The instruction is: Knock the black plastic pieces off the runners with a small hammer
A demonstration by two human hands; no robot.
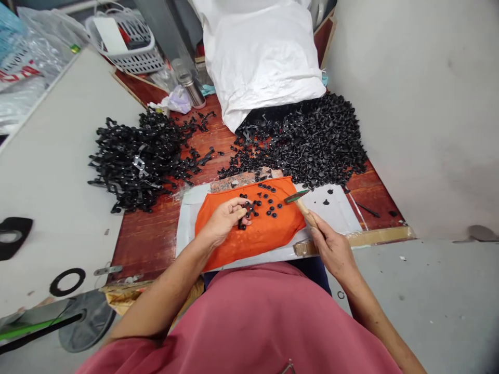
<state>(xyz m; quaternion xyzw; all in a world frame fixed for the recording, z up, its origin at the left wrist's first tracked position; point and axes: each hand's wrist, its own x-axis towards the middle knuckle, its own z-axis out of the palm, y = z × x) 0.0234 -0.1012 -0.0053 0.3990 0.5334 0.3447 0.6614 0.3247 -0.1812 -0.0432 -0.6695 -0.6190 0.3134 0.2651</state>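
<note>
My left hand [225, 219] rests on an orange cloth [257, 234] and pinches a black plastic sprue piece [249, 210] against it. My right hand [331, 248] is closed round the wooden handle of a small hammer [300, 200], whose green head hovers over the cloth's right edge. Several small black round parts [271, 203] lie loose on the cloth. The cloth covers a pale board [335, 208] on a red wooden floor.
A heap of black round parts [312, 140] lies behind the board, below a white sack [261, 57]. A tangle of black sprue frames [136, 156] lies at the left. A white basket [128, 41] and a metal flask [192, 88] stand further back. A grey wall [421, 104] closes the right.
</note>
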